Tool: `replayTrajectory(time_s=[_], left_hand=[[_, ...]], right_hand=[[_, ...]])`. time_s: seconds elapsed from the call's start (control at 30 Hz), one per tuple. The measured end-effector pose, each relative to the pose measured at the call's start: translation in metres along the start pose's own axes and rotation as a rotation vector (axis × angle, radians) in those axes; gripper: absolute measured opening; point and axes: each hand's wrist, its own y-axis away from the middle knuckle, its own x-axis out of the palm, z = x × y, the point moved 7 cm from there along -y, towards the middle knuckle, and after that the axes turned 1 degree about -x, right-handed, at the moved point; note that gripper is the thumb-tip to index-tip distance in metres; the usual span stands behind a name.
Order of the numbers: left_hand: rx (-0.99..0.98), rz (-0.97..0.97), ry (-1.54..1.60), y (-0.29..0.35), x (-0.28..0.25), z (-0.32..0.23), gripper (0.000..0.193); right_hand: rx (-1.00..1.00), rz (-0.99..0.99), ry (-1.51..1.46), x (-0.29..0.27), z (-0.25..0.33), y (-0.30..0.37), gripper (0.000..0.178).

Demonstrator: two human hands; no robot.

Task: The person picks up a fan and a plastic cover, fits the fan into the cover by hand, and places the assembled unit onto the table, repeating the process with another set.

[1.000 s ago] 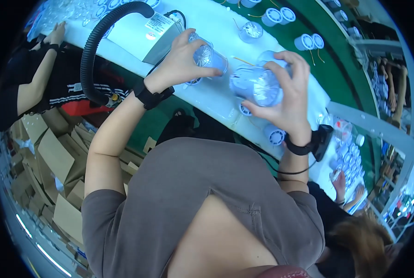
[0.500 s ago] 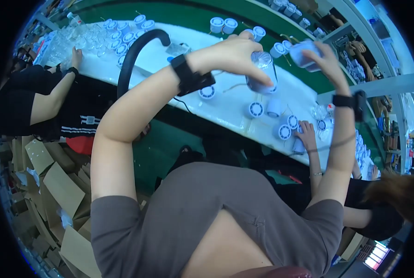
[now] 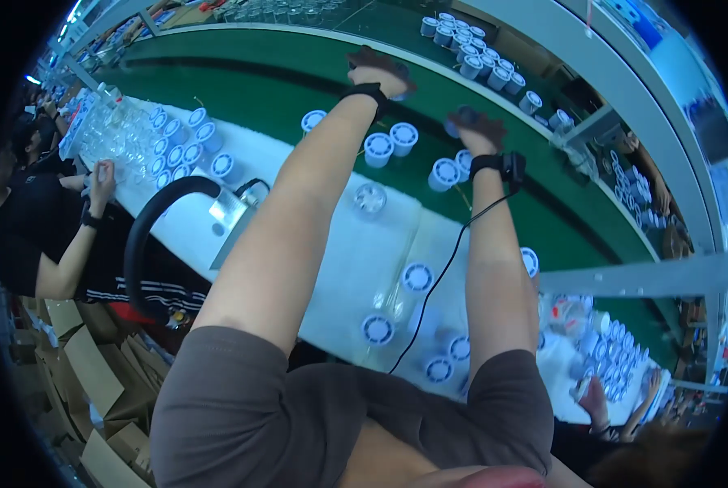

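Observation:
Both my arms reach forward over the green conveyor belt. My left hand is at the far side of the belt; its fingers are dark and smeared. My right hand is lower and to the right, with a bluish rounded shape beside its fingers. I cannot make out whether either hand grips anything. White-lidded jars with vented tops stand between my forearms on the belt, and a pair sits under my right wrist. A clear jar stands on the white tabletop.
More lidded jars and clear jars crowd the left table end, where a co-worker's hand rests. A black hose curves up by a metal box. A shelf beyond the belt bears jars. Cardboard lies lower left.
Both my hands have moved forward from above the table to over the belt. The clear jar and the pale jar they held no longer show clearly in them. My view has shifted.

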Motion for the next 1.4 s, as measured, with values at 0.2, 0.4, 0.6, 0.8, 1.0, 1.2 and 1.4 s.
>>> replayTrajectory(time_s=[0.2, 0.4, 0.6, 0.8, 1.0, 1.2, 1.4], left_hand=[[-0.094, 0.167, -0.187, -0.044, 0.094, 0.007, 0.083], [-0.162, 0.199, -0.179, -0.030, 0.141, 0.038, 0.077], [0.229, 0.124, -0.021, -0.011, 0.111, 0.039, 0.072], [0.643, 0.168, -0.120, 0.061, 0.121, 0.034, 0.065], [0.551, 0.109, -0.161, 0.060, 0.123, 0.040, 0.057], [0.545, 0.083, -0.100, 0.061, 0.127, 0.057, 0.047], [0.544, -0.138, 0.067, 0.066, 0.035, 0.052, 0.044]], right_hand=[[-0.064, 0.056, 0.107, 0.057, -0.015, -0.045, 0.077], [-0.250, -0.161, 0.097, 0.059, -0.002, -0.049, 0.082], [-0.409, 0.228, -0.085, 0.048, 0.040, 0.025, 0.084], [-0.637, 0.151, 0.322, 0.063, 0.039, 0.072, 0.074], [-0.823, 0.019, 0.199, 0.063, 0.041, 0.071, 0.064], [-0.884, 0.017, 0.191, 0.071, 0.049, 0.083, 0.059], [-0.715, -0.154, 0.101, 0.051, 0.051, 0.083, 0.055]])
